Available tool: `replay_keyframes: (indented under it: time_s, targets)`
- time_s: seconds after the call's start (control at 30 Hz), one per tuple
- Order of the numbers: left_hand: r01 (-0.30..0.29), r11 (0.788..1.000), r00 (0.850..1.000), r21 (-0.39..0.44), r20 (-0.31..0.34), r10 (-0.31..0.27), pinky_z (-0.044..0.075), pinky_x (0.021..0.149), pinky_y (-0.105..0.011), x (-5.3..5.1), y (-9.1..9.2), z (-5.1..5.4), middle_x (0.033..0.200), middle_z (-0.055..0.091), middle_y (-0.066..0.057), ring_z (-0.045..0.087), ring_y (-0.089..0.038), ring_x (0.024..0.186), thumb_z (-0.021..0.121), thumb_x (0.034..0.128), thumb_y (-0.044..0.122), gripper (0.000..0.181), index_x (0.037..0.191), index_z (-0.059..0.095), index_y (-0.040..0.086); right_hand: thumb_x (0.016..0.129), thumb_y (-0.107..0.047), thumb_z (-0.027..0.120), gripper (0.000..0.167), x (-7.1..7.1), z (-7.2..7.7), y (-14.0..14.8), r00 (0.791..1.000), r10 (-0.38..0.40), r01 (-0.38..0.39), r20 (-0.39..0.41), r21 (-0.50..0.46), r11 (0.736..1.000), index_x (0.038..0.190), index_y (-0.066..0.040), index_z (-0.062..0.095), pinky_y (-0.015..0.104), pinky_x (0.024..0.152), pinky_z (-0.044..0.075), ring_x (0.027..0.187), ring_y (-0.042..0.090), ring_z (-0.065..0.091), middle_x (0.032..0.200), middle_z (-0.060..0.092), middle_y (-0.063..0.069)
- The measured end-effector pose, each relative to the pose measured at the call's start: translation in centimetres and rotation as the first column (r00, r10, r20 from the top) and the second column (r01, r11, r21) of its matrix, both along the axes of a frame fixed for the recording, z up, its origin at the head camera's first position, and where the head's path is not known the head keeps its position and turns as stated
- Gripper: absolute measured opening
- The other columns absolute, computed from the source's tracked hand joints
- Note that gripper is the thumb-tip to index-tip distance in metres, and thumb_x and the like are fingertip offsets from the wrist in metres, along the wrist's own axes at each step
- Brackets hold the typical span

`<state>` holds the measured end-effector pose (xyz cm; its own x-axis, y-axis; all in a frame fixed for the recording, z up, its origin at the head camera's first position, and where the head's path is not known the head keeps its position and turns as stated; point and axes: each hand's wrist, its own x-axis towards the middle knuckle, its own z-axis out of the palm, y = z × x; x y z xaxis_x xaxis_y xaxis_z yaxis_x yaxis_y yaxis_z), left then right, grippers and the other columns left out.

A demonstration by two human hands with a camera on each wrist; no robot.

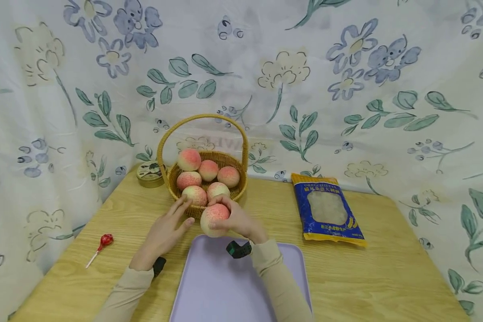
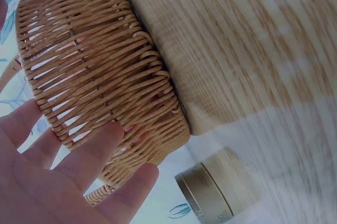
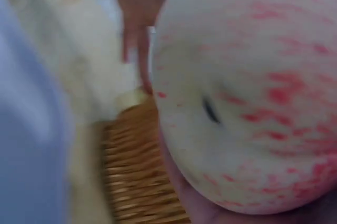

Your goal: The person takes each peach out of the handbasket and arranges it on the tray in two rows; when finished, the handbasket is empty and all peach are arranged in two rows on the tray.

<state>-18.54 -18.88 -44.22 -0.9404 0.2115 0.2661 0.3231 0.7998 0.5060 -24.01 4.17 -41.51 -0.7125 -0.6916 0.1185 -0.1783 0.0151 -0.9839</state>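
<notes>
My right hand grips a pink-and-cream peach just in front of the wicker basket, above the far edge of the lilac tray. The same peach fills most of the right wrist view. With its fingers spread and fairly straight, my left hand is at the basket's front left side. In the left wrist view, its fingertips lie against the woven wall. Several more peaches sit inside the basket, under its tall arched handle.
Left of the basket stands a round gold tin. A red lollipop lies on the wooden table at the left. To the right is a blue-and-yellow pasta bag. A floral curtain hangs behind the table.
</notes>
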Motion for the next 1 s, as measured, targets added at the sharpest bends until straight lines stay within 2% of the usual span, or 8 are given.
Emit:
replay_keyframes:
  time_s: [0.17, 0.33, 0.5, 0.67, 0.73, 0.83, 0.93, 1.0]
  targets:
    - [-0.003, 1.0, 1.0, 0.004, -0.015, 0.003, 0.041, 0.094, -0.066, 0.0, -0.2, 0.1, 0.159, 0.026, -0.014, 0.05, -0.049, 0.125, 0.042, 0.1028, 0.042, 0.058, 0.151, 0.034, 0.012, 0.079, 0.003, 0.072, 0.036, 0.7, -1.9, -1.2, 1.0, 0.02, -0.02, 0.024, 0.011, 1.0, 0.105, -0.004, 0.049, 0.023, 0.089, 0.05, 0.104, 0.005, 0.055, 0.113, 0.054, -0.002]
    - [0.005, 1.0, 1.0, 0.006, -0.015, -0.005, 0.041, 0.094, -0.066, 0.1, -0.1, -0.2, 0.159, 0.027, -0.014, 0.051, -0.049, 0.124, 0.042, 0.1026, 0.042, 0.058, 0.151, 0.035, 0.011, 0.08, 0.003, 0.072, 0.033, 1.0, -3.7, -1.9, 0.999, 0.0, -0.002, 0.037, 0.061, 0.998, 0.094, -0.008, 0.044, 0.019, 0.087, 0.049, 0.101, 0.004, 0.054, 0.11, 0.052, -0.002]
    - [0.007, 1.0, 1.0, 0.008, -0.028, -0.007, 0.042, 0.093, -0.065, 0.1, 0.0, -0.2, 0.159, 0.028, -0.015, 0.052, -0.05, 0.122, 0.042, 0.1028, 0.041, 0.057, 0.15, 0.036, 0.01, 0.079, 0.003, 0.073, 0.034, 0.9, -4.4, -2.2, 1.0, 0.025, -0.026, 0.009, 0.093, 0.995, 0.091, -0.006, 0.043, 0.017, 0.09, 0.046, 0.1, 0.003, 0.053, 0.109, 0.054, 0.0]
    - [0.011, 1.0, 0.999, 0.011, -0.035, -0.011, 0.043, 0.092, -0.065, 0.0, 0.0, -0.1, 0.159, 0.027, -0.015, 0.053, -0.05, 0.121, 0.043, 0.1027, 0.041, 0.057, 0.15, 0.036, 0.01, 0.078, 0.005, 0.073, 0.034, 0.7, -4.6, -2.3, 0.998, 0.062, -0.063, 0.008, 0.091, 0.994, 0.093, -0.003, 0.043, 0.018, 0.092, 0.045, 0.101, 0.003, 0.054, 0.113, 0.057, 0.01]
    - [0.01, 1.0, 1.0, 0.013, -0.03, -0.009, 0.043, 0.093, -0.065, 0.0, 0.0, -0.1, 0.159, 0.027, -0.015, 0.053, -0.049, 0.121, 0.043, 0.1026, 0.04, 0.057, 0.151, 0.036, 0.01, 0.079, 0.005, 0.072, 0.033, 0.7, -4.5, -2.3, 0.997, 0.08, -0.08, 0.004, 0.083, 0.993, 0.097, 0.0, 0.044, 0.02, 0.096, 0.045, 0.106, 0.008, 0.056, 0.118, 0.057, 0.018]
    - [0.006, 1.0, 1.0, 0.014, -0.018, -0.006, 0.042, 0.093, -0.065, 0.0, 0.0, 0.0, 0.159, 0.027, -0.014, 0.052, -0.049, 0.122, 0.043, 0.1026, 0.041, 0.057, 0.151, 0.035, 0.011, 0.081, 0.007, 0.069, 0.036, 0.6, -3.9, -2.0, 0.992, 0.126, -0.126, 0.016, 0.044, 0.991, 0.107, 0.008, 0.044, 0.03, 0.102, 0.047, 0.12, 0.028, 0.057, 0.127, 0.052, 0.03]
    - [0.003, 1.0, 1.0, 0.014, -0.011, -0.003, 0.042, 0.094, -0.065, 0.0, 0.0, 0.0, 0.159, 0.027, -0.014, 0.051, -0.049, 0.123, 0.042, 0.1028, 0.041, 0.057, 0.151, 0.035, 0.011, 0.082, 0.008, 0.067, 0.044, 0.4, -3.0, -1.7, 0.985, 0.174, -0.174, 0.014, 0.014, 0.985, 0.119, 0.012, 0.042, 0.041, 0.104, 0.047, 0.128, 0.044, 0.048, 0.133, 0.046, 0.035]
    - [0.003, 1.0, 1.0, 0.013, -0.009, -0.003, 0.041, 0.094, -0.066, 0.0, 0.1, 0.0, 0.159, 0.026, -0.014, 0.051, -0.05, 0.124, 0.042, 0.1029, 0.041, 0.057, 0.151, 0.035, 0.011, 0.084, 0.006, 0.068, 0.049, 0.2, -2.2, -1.3, 0.981, 0.193, -0.193, 0.0, 0.01, 0.981, 0.124, 0.012, 0.041, 0.047, 0.105, 0.045, 0.13, 0.048, 0.045, 0.135, 0.044, 0.036]
